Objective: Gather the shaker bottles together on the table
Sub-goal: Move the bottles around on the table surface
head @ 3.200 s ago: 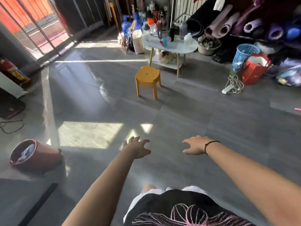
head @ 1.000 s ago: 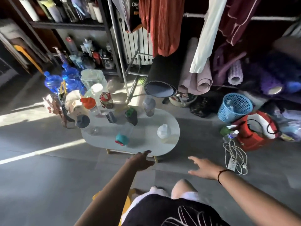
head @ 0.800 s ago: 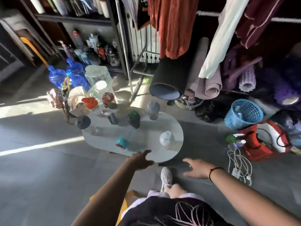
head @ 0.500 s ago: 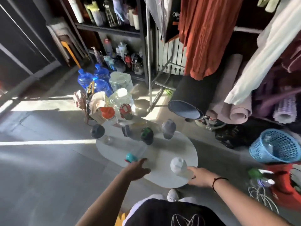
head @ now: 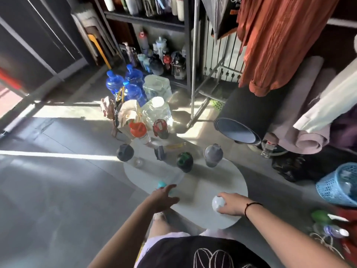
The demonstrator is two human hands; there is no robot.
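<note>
Low oval white table point(head: 202, 182) on grey floor. Standing on it: white-capped bottle point(head: 218, 203) at the near right edge, teal-capped one point(head: 164, 185) near left, green-lidded point(head: 184, 161) and grey point(head: 213, 154) shakers farther back.

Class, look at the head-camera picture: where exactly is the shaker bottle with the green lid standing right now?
The green-lidded shaker bottle stands upright near the far middle of the white oval table, between a grey-lidded bottle on its right and a tilted grey-capped bottle on its left.
</note>
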